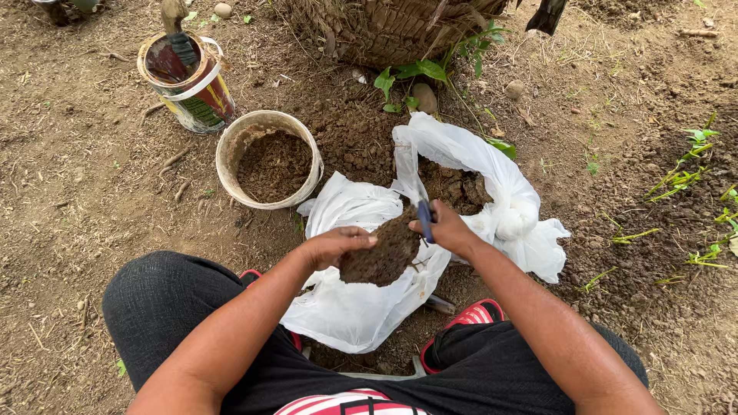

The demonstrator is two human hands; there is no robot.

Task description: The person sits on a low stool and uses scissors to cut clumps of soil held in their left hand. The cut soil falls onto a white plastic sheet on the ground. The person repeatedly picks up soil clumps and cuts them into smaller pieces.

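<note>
One head-worn camera looks steeply down from close above the white plastic bag (361, 307), facing forward over the knees toward the trunk base (384, 31) beyond it.
</note>
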